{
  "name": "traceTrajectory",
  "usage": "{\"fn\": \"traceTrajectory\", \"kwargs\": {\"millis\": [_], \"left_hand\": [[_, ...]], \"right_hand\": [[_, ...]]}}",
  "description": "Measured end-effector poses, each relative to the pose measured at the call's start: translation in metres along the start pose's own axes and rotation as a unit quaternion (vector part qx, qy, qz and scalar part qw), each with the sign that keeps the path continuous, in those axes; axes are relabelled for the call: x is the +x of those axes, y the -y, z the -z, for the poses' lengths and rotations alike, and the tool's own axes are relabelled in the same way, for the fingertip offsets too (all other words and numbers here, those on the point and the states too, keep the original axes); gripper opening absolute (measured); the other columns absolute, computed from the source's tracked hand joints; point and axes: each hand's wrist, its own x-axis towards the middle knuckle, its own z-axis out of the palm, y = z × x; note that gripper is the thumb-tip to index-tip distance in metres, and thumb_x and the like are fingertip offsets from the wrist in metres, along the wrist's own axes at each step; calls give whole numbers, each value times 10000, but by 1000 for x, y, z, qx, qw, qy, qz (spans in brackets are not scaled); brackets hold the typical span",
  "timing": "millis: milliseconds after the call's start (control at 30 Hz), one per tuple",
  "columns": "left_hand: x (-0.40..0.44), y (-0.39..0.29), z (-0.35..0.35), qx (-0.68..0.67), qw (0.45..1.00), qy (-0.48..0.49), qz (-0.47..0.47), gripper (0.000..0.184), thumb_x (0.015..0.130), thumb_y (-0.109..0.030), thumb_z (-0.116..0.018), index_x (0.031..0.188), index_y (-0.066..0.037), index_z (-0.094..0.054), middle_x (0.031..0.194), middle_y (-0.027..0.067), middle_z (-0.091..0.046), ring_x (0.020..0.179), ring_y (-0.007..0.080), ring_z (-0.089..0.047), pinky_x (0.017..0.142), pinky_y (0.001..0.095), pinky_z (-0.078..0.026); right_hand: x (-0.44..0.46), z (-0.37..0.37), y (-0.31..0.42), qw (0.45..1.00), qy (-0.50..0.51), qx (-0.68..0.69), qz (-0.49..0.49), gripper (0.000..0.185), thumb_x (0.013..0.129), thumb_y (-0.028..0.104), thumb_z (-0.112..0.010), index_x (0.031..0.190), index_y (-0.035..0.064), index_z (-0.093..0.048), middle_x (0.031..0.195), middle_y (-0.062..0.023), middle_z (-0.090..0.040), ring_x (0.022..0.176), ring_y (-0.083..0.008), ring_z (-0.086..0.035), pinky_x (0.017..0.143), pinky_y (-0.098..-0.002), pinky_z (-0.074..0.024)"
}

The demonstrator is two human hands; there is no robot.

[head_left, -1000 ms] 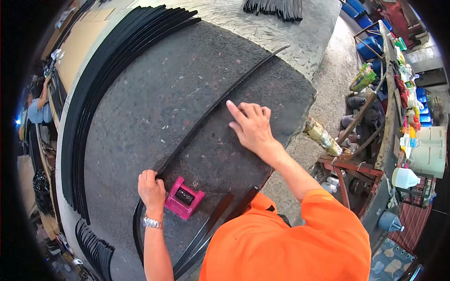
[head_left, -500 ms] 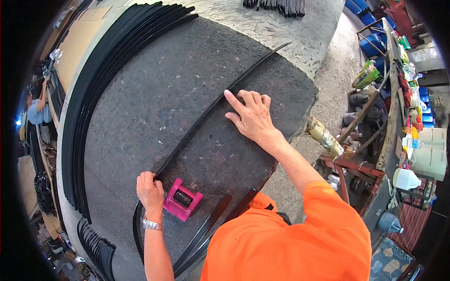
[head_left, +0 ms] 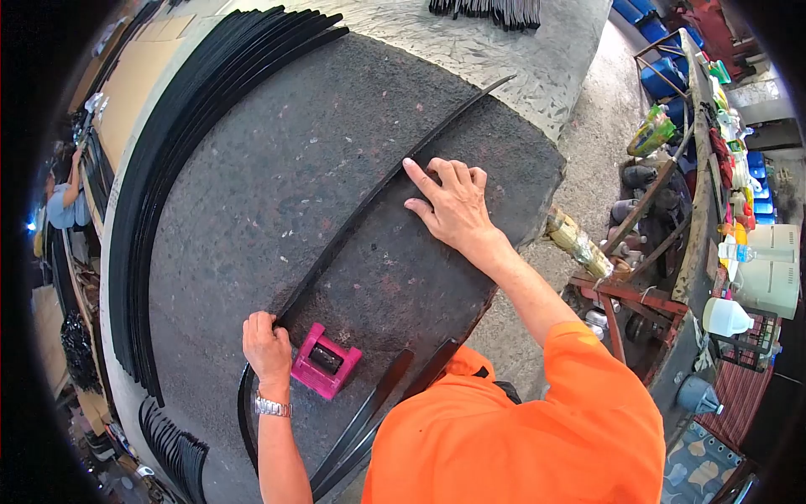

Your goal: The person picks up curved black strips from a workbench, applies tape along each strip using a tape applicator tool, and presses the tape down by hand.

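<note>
A long black strip (head_left: 342, 233), seemingly rubber, runs diagonally across the dark, rough work surface (head_left: 227, 210). My left hand (head_left: 267, 349), with a metal watch on its wrist, is closed around the strip near its lower part; the strip bends and continues downward past it. My right hand (head_left: 453, 202) rests farther up, its index fingertip touching the strip's edge, thumb apart and the other fingers loosely bent. A pink tool with a dark roller-like insert (head_left: 326, 361) lies just right of my left hand. More black strips (head_left: 378, 399) lie by my orange shirt.
A thick row of black strips (head_left: 138, 227) curves along the table's left side. Another bundle (head_left: 487, 12) lies at the far edge. On the right stands a cluttered bench with bottles and a white jug (head_left: 726, 317). Another person (head_left: 65, 202) is at the far left.
Both hands keep the same places on the strip. Only the camera view has shifted very slightly.
</note>
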Motion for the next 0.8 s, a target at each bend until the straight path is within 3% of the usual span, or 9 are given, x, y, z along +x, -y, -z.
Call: {"fn": "traceTrajectory", "kwargs": {"millis": [267,500,800], "left_hand": [[-1,2,-2,2,1000,3,0,192,728,52,-599,902,-28,-583,929,145,-604,894,361,-587,791,473,-493],[0,-1,0,5,1000,2,-4,186,727,52,-597,896,-24,-579,920,148,-596,882,361,-581,781,470,-487],[0,0,-1,3,1000,2,1,187,731,51,-600,899,-28,-578,923,142,-595,882,358,-581,777,472,-486]], "right_hand": [[11,0,-37,995,-33,-78,-53,625,864,422,-764,1438,237,-599,1196,-42,-533,1123,-221,-509,907,-455,-328],[9,5,-29,998,-30,-55,-13,619,852,425,-771,1422,243,-612,1197,-34,-529,1115,-217,-510,906,-449,-332],[20,6,-63,990,-49,-114,-70,580,869,411,-758,1408,246,-620,1201,-33,-540,1130,-217,-501,911,-458,-320]]}}
